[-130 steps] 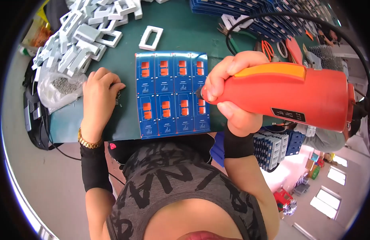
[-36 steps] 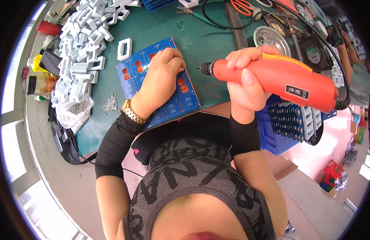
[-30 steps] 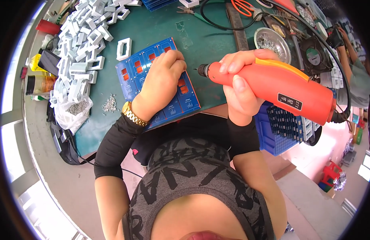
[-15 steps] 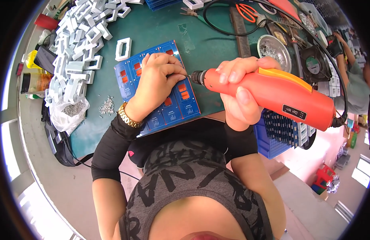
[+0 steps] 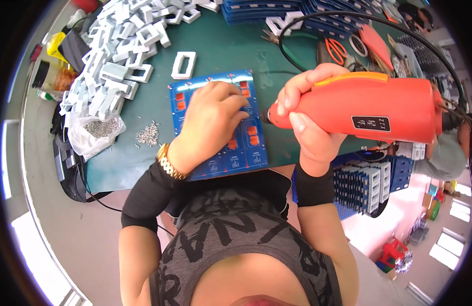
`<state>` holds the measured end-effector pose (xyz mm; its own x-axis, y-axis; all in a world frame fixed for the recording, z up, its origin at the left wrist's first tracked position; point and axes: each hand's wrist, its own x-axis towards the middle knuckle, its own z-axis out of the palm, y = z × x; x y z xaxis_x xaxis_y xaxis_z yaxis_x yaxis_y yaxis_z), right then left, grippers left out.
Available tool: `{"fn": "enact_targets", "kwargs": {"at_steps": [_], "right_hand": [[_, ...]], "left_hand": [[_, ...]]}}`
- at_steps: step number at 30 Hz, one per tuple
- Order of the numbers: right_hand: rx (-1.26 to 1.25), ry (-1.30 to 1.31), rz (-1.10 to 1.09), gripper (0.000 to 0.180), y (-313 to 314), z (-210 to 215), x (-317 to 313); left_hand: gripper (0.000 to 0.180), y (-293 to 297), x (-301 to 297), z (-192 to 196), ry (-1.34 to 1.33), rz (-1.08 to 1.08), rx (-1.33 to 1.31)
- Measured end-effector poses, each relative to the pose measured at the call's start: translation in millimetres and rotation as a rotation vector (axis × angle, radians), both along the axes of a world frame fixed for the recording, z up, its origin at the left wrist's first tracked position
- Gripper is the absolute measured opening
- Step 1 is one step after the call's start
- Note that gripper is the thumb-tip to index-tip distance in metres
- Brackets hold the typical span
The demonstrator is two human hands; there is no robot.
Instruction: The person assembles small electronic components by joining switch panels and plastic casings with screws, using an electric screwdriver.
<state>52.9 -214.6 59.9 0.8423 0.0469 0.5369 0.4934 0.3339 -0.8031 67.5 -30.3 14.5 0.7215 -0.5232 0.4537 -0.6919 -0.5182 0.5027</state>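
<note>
My right hand [image 5: 312, 122] grips a red electric screwdriver [image 5: 368, 102] with an orange lever, its dark nose pointing left just beyond the right edge of a blue circuit panel [image 5: 246, 158]. The panel lies flat on the green table and bears orange-red blocks. Across its middle rests my left hand [image 5: 210, 115], fingers bent and drawn together; whatever their tips hold is hidden. Beyond the panel lies a single white rectangular frame [image 5: 192, 65]. Left of it are a small heap of screws [image 5: 148, 133] and a plastic bag of screws [image 5: 95, 130].
A large pile of white frames [image 5: 116, 71] covers the far left. Stacked blue panels [image 5: 251, 13], pliers [image 5: 292, 41] and orange-handled scissors [image 5: 336, 50] lie at the back. The screwdriver's black cable arcs overhead. At right, assembled panels [image 5: 356, 186] stand in a blue crate.
The screwdriver has swung more level, and its nose has come away from my left fingertips. The whole view has shifted, so the panel sits farther right.
</note>
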Motion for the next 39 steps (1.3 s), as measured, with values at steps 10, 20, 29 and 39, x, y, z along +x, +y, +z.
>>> {"fn": "enact_targets", "kwargs": {"at_steps": [10,20,29,39], "right_hand": [[-0.096,0.124,0.179,0.055,1,2,19],[-0.041,-0.011,0.390,0.057,-5,-2,28],[0.094,-0.244,0.423,0.054,-39,-10,14],[0.113,-0.256,0.160,0.055,-30,-23,-25]], "left_hand": [[0.020,130,-30,5,0.299,0.679,0.271],[0.010,139,-31,-12,0.168,0.508,0.348],[0.010,143,-38,-5,0.230,0.519,0.112],[0.013,68,-45,10,0.275,0.282,-0.297]]}}
